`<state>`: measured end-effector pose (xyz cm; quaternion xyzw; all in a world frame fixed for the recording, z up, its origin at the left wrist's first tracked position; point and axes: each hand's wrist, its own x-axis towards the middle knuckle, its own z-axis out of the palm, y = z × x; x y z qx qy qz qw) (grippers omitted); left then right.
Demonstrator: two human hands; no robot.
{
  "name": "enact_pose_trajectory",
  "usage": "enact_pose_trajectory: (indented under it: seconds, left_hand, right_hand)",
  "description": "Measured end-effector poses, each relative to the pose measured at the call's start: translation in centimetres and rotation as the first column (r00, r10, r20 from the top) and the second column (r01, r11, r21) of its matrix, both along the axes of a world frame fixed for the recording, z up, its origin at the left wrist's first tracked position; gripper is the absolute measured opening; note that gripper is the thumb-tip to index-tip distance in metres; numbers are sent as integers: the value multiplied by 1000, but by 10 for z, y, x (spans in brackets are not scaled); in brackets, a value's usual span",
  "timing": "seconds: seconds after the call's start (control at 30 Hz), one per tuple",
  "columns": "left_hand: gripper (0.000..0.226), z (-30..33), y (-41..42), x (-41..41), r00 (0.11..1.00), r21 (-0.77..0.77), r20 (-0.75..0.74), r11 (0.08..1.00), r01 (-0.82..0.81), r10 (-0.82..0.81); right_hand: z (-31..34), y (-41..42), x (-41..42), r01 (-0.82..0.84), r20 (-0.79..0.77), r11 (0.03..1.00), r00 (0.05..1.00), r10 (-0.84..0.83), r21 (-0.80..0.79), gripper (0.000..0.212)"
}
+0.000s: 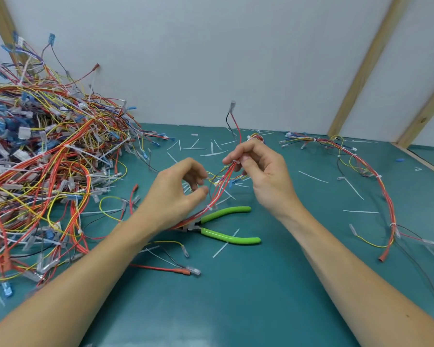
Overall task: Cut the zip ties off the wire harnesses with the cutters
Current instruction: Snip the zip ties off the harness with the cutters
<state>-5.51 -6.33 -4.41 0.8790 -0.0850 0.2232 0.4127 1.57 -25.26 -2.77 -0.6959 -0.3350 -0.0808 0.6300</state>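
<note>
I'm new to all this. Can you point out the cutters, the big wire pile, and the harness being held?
cutters point(226, 212), head view, on the upper green handle.
wire pile point(48, 156), head view, in the middle of the tangle.
harness point(219, 194), head view, on the red wires between the hands.

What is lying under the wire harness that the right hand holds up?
Under the wire harness lie the green-handled cutters on the teal mat, with cut zip tie pieces. The cutter head is covered by the wires and the left hand.

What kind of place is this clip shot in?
Likely a wire-harness rework bench: a teal mat, a heap of harnesses at left, cut zip ties scattered about, and green-handled cutters.
</note>
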Motion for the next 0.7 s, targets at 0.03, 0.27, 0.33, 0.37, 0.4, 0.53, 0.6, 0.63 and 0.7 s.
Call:
enact_pose_trajectory:
  seconds: [0.03,0.27,0.33,0.37,0.4,0.53,0.6,0.63,0.7]
  left_hand:
    - [20,1,0,1,1000,19,16,1000,-18,18]
    - [4,1,1,0,993,-35,-94,997,70,-73]
    - [18,3,3,-1,982,-75,-145,991,113,-123]
    - [27,6,4,-2,975,-123,-161,983,134,-153]
    - [35,8,4,-2,968,-197,-164,968,156,-189]
    - [26,9,1,-1,937,-405,-152,885,232,-315]
    - [17,2,1,2,933,-376,-174,897,234,-316]
    - [21,0,0,2,935,-348,-193,911,219,-298]
    - [26,-4,-1,3,939,-379,-183,902,205,-290]
  right_hand:
    - [1,0,0,-18,-15,1000,1000,18,12,37]
    - [1,0,1,-36,-89,999,995,39,36,35]
    - [0,0,2,-25,-87,999,996,27,22,37]
    - [1,0,1,-25,-84,1000,996,26,19,37]
    - [1,1,0,-25,-83,1000,996,26,18,37]
    - [1,3,-4,-25,-71,1000,997,25,4,37]
    - [0,5,-5,-41,-51,999,998,40,-15,37]
    - [-1,6,-6,-55,-45,998,998,54,-31,37]
    - [-4,9,-9,-90,-44,993,995,87,-76,36]
